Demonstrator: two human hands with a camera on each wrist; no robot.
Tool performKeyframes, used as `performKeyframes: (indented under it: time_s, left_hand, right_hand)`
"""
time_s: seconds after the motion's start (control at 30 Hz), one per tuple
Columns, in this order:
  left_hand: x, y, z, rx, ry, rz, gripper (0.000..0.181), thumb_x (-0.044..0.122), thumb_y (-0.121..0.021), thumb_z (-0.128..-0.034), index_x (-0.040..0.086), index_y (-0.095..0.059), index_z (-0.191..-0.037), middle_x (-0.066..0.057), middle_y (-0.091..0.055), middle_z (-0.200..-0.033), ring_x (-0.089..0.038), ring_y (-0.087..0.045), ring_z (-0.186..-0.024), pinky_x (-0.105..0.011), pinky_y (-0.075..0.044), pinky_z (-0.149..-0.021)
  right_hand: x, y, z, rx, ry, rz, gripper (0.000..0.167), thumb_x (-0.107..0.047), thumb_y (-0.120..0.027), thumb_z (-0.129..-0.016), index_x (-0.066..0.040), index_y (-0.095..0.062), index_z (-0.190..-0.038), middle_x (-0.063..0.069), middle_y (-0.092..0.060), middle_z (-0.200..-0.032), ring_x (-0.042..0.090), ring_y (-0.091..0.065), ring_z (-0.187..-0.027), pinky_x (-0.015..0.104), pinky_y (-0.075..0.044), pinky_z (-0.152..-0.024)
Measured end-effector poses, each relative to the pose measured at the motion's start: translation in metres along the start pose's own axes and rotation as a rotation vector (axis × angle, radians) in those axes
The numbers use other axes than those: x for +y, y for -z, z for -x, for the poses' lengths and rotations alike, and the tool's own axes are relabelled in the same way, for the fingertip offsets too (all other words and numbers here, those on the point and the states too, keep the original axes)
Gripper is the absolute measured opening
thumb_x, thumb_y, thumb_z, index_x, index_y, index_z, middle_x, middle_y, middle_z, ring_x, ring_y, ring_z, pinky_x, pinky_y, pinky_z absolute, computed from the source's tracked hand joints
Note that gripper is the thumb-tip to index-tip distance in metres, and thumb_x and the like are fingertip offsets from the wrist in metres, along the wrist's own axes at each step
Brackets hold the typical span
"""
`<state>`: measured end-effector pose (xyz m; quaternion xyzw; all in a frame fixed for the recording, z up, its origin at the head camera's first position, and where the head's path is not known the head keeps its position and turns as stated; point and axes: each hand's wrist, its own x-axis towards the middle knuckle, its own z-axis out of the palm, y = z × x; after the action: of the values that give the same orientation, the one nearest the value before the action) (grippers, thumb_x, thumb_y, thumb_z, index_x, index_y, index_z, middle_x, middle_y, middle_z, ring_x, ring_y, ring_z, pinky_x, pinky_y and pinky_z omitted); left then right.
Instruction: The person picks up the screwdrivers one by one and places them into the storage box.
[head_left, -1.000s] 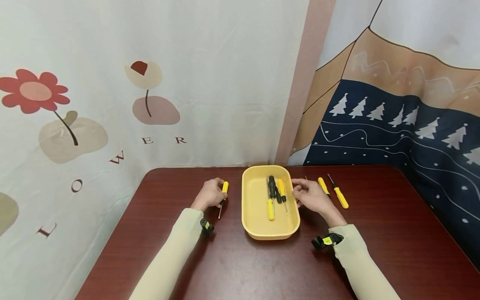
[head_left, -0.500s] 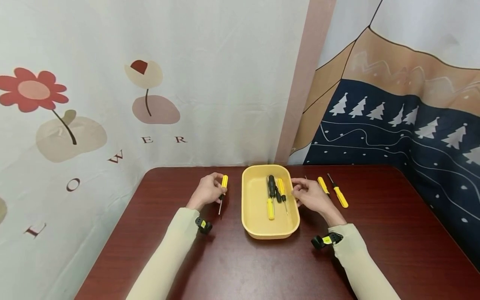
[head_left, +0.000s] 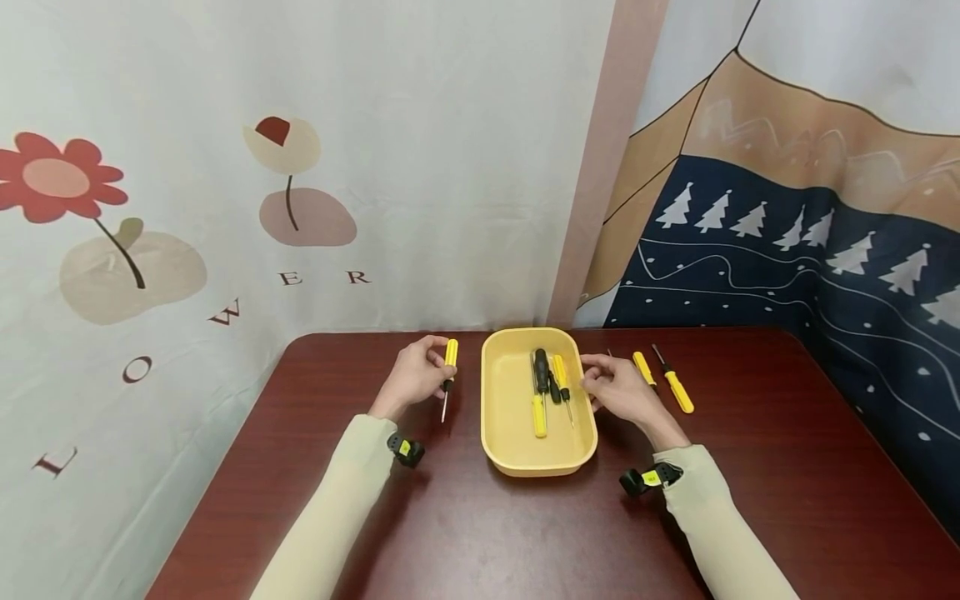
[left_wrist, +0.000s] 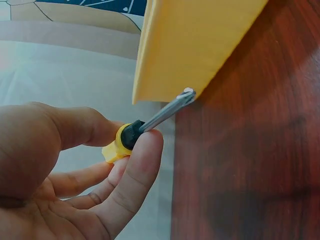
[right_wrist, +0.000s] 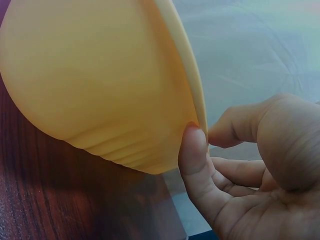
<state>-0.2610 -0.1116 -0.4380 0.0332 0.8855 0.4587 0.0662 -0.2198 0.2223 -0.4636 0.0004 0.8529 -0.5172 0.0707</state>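
One yellow-handled screwdriver (head_left: 451, 353) is pinched tip-down between thumb and fingers of the left hand (head_left: 411, 377), left of the tray (head_left: 510, 450) near the table's (head_left: 510, 533) far edge; step judged a carry, next move calling for the tip to clear the tray's left rim. Right hand (head_left: 624, 392), thumb and finger nearly together, grips the right rim, apparently steadying; loose screwdrivers (head_left: 680, 393) lie farther right, near the far edge.
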Motion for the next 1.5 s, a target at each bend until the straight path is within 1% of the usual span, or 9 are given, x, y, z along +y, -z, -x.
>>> performKeyframes:
  time_s: [0.23, 0.5, 0.87, 0.93, 1.1, 1.2, 1.33, 1.43, 1.5]
  left_hand:
    - [0.009, 0.001, 0.003, 0.0, 0.008, 0.012, 0.053, 0.009, -0.072, -0.094, 0.009, -0.053, -0.144, -0.014, -0.06, -0.098, -0.02, -0.067, -0.062, -0.049, -0.065, -0.071]
    - [0.019, 0.001, 0.004, -0.004, -0.007, 0.033, 0.054, 0.01, -0.072, -0.0938, 0.01, -0.054, -0.144, -0.012, -0.059, -0.098, -0.019, -0.066, -0.059, -0.051, -0.064, -0.072]
    - [0.025, -0.002, 0.003, -0.019, -0.021, 0.083, 0.053, 0.007, -0.073, -0.0928, 0.008, -0.054, -0.143, -0.012, -0.059, -0.097, -0.018, -0.066, -0.06, -0.053, -0.064, -0.073]
    - [0.027, -0.003, 0.003, -0.022, -0.024, 0.09, 0.053, 0.007, -0.072, -0.093, 0.007, -0.054, -0.143, -0.013, -0.059, -0.097, -0.018, -0.066, -0.061, -0.054, -0.064, -0.073]
    - [0.033, -0.006, 0.004, -0.027, -0.037, 0.092, 0.051, 0.007, -0.072, -0.093, 0.007, -0.055, -0.141, -0.013, -0.06, -0.097, -0.018, -0.067, -0.061, -0.052, -0.064, -0.072]
    - [0.037, -0.009, 0.005, -0.034, -0.043, 0.088, 0.051, 0.007, -0.072, -0.0927, 0.007, -0.055, -0.141, -0.013, -0.06, -0.097, -0.018, -0.066, -0.059, -0.048, -0.065, -0.069]
    - [0.041, -0.013, 0.004, -0.046, -0.054, 0.083, 0.052, 0.007, -0.072, -0.0922, 0.007, -0.055, -0.141, -0.013, -0.062, -0.097, -0.018, -0.065, -0.057, -0.037, -0.064, -0.061]
    - [0.044, -0.017, 0.004, -0.053, -0.064, 0.081, 0.051, 0.006, -0.071, -0.0923, 0.007, -0.056, -0.141, -0.013, -0.062, -0.097, -0.018, -0.065, -0.057, -0.033, -0.063, -0.058]
    - [0.046, -0.02, 0.004, -0.058, -0.07, 0.083, 0.052, 0.006, -0.071, -0.092, 0.006, -0.056, -0.141, -0.014, -0.063, -0.097, -0.019, -0.065, -0.057, -0.036, -0.063, -0.059]
  right_hand:
    - [0.002, 0.001, -0.001, -0.003, 0.006, -0.002, 0.048, -0.011, -0.061, -0.099, -0.001, -0.052, -0.146, 0.014, -0.061, -0.101, 0.017, -0.064, -0.071, 0.034, -0.063, -0.065]
    - [0.001, 0.002, 0.001, -0.005, 0.005, -0.003, 0.048, -0.011, -0.06, -0.099, -0.001, -0.053, -0.145, 0.014, -0.059, -0.101, 0.018, -0.065, -0.073, 0.041, -0.064, -0.069]
    - [0.001, 0.002, 0.0, -0.006, -0.01, -0.008, 0.047, -0.011, -0.06, -0.1, -0.002, -0.053, -0.145, 0.014, -0.059, -0.102, 0.019, -0.064, -0.074, 0.043, -0.064, -0.071]
    - [0.001, 0.001, 0.001, -0.01, -0.005, -0.005, 0.047, -0.011, -0.06, -0.1, -0.001, -0.052, -0.146, 0.014, -0.059, -0.102, 0.018, -0.064, -0.073, 0.042, -0.064, -0.071]
    - [0.0, 0.001, 0.001, -0.012, -0.006, -0.001, 0.047, -0.01, -0.06, -0.1, 0.0, -0.052, -0.146, 0.014, -0.058, -0.102, 0.017, -0.064, -0.073, 0.041, -0.064, -0.07]
    - [0.0, 0.001, 0.001, -0.01, -0.007, -0.004, 0.047, -0.01, -0.06, -0.1, -0.001, -0.052, -0.146, 0.013, -0.058, -0.102, 0.018, -0.063, -0.073, 0.041, -0.064, -0.07]
    - [-0.001, 0.001, 0.001, -0.012, -0.002, -0.007, 0.047, -0.009, -0.06, -0.1, 0.0, -0.052, -0.146, 0.014, -0.058, -0.102, 0.018, -0.063, -0.073, 0.041, -0.064, -0.07]
    - [-0.001, 0.001, 0.001, -0.011, -0.004, -0.012, 0.047, -0.009, -0.06, -0.1, 0.0, -0.052, -0.146, 0.013, -0.058, -0.102, 0.017, -0.063, -0.073, 0.041, -0.064, -0.07]
    - [-0.002, 0.001, 0.001, -0.011, -0.002, -0.015, 0.047, -0.009, -0.06, -0.1, 0.001, -0.052, -0.146, 0.014, -0.058, -0.102, 0.018, -0.063, -0.074, 0.042, -0.064, -0.07]
